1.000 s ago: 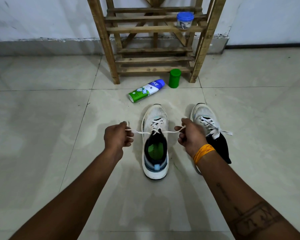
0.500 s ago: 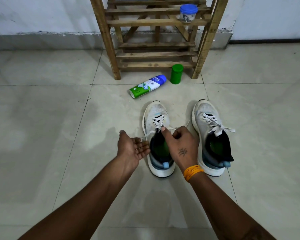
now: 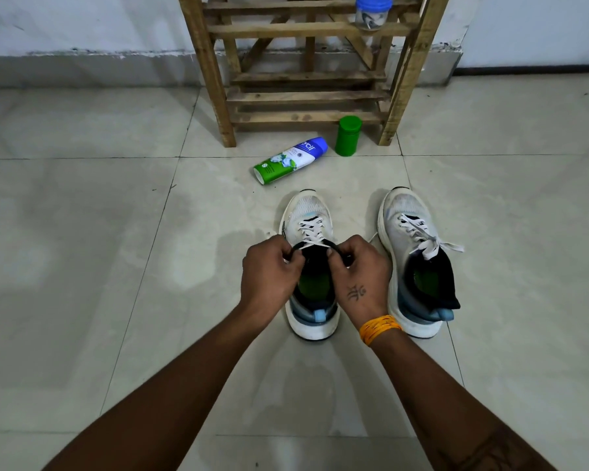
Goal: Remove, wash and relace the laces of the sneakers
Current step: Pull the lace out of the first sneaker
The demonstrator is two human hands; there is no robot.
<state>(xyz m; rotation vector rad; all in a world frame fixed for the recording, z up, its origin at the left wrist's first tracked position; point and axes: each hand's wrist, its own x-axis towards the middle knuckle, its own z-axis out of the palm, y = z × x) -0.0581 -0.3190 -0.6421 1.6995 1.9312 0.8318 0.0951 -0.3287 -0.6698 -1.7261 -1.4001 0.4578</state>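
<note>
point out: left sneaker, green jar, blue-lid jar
left sneaker (image 3: 306, 207), head view, on the white toe box.
green jar (image 3: 347, 137), head view, on its side wall, standing on the floor.
blue-lid jar (image 3: 373, 1), head view, on the blue lid, on the rack shelf.

One head-worn view looks forward and steeply down at the tiled floor; forearms near, wooden rack far by the wall.

Wooden rack on tiled floor
</note>
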